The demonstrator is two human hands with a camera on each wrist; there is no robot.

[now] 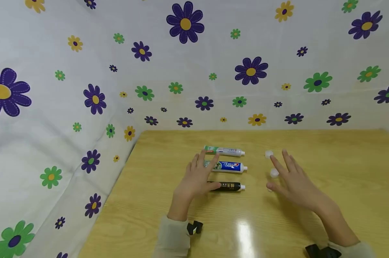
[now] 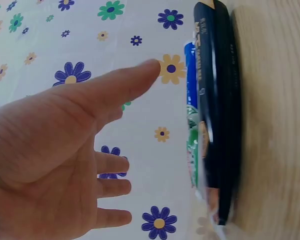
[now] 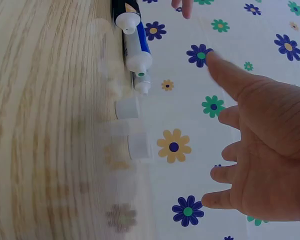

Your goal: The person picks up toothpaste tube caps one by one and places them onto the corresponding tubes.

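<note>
Three uncapped toothpaste tubes lie in a row, their white nozzles pointing right: a white-and-green toothpaste tube point(image 1: 228, 151) at the back, a blue toothpaste tube point(image 1: 229, 167) in the middle and a black toothpaste tube point(image 1: 232, 186) in front. My left hand point(image 1: 194, 179), fingers spread, hovers over their left ends and hides part of them. To the right are white caps: a far cap point(image 1: 269, 154), a middle cap point(image 1: 274, 173) and a near cap point(image 1: 270, 190) mostly hidden by my thumb. My right hand point(image 1: 295, 188) spreads its fingers beside these caps, holding nothing.
Everything lies on a light wooden table point(image 1: 142, 197). A white flower-print cloth point(image 1: 197, 61) hangs behind the table and along its left side. Dark straps point(image 1: 194, 228) sit at both wrists, and light shines off the tabletop near the front.
</note>
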